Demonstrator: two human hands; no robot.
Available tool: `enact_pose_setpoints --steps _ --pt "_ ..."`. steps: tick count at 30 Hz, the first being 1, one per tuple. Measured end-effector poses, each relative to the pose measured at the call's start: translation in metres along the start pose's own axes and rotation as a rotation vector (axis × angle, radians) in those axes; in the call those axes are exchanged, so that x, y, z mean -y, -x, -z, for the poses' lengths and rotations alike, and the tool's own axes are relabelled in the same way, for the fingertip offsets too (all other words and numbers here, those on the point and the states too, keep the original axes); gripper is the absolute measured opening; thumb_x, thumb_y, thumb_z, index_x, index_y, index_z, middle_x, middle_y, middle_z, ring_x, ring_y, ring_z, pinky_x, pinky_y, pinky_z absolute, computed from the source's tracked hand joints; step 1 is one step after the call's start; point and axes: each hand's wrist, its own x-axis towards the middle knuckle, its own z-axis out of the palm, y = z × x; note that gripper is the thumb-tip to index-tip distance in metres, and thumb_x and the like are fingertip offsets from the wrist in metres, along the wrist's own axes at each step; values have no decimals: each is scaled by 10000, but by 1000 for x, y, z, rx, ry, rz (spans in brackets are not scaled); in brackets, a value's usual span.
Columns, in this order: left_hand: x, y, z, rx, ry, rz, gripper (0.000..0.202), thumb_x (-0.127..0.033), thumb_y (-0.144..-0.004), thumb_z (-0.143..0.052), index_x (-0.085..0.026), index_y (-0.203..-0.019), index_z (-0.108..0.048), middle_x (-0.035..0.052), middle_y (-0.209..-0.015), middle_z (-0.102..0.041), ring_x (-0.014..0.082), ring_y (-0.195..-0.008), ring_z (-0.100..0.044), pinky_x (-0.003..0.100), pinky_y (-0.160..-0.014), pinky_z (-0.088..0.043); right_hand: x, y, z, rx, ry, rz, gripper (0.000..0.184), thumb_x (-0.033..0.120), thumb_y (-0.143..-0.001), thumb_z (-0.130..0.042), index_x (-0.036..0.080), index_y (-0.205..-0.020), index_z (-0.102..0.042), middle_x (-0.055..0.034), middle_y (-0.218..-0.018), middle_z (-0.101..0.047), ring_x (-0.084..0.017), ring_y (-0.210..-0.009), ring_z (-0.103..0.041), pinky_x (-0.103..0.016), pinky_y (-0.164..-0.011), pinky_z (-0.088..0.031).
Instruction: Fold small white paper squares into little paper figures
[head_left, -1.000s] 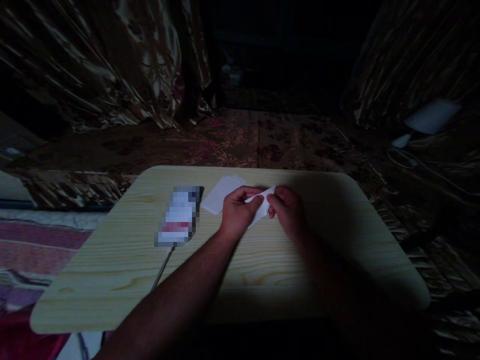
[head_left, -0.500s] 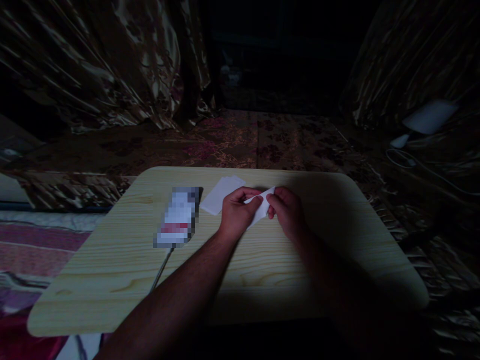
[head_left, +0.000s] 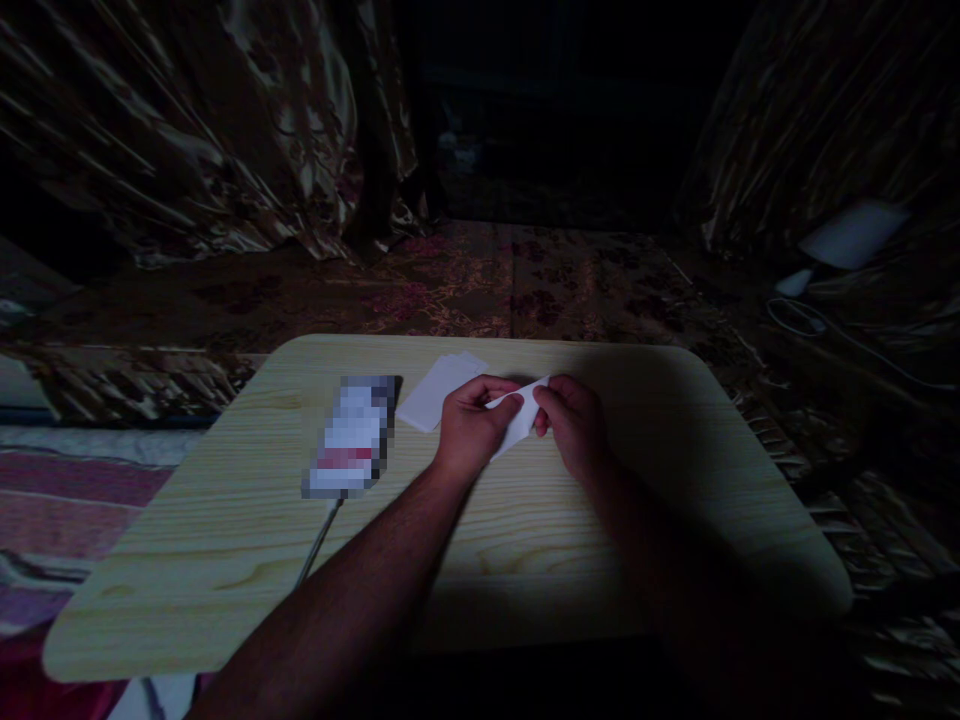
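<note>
A small white sheet of paper [head_left: 517, 428], which looks folded, is held between my two hands over the middle of the table. My left hand [head_left: 474, 425] is closed on its left side, thumb lying on top. On the upper right corner, my right hand [head_left: 576, 420] pinches the paper between thumb and fingers. Part of the sheet is hidden under both hands. Just beyond my left hand lies a stack of white paper [head_left: 436, 392], slightly fanned at its far end.
The light wooden table [head_left: 360, 600] has rounded corners. On its left lies a blurred-out phone-like device [head_left: 349, 435] with a cable [head_left: 319, 540] running toward me. A white lamp [head_left: 855, 235] stands at the right, beyond the table. Patterned curtains [head_left: 300, 130] hang behind; striped bedding [head_left: 67, 500] is at left.
The view has shifted very slightly. Both hands keep their hold on the paper, with almost no movement.
</note>
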Motion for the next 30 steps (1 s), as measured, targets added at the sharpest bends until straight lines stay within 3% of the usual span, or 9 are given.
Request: enact_pose_setpoints --steps 30 --pt "4 -2 3 20 -49 12 216 -283 -669 -779 -148 -826 -719 36 -771 -718 115 -603 -598 225 -562 -463 -1 -2 3 -52 -8 54 244 379 -829 -593 191 -674 -578 57 -464 -509 -93 -427 -459 -227 -470 -371"
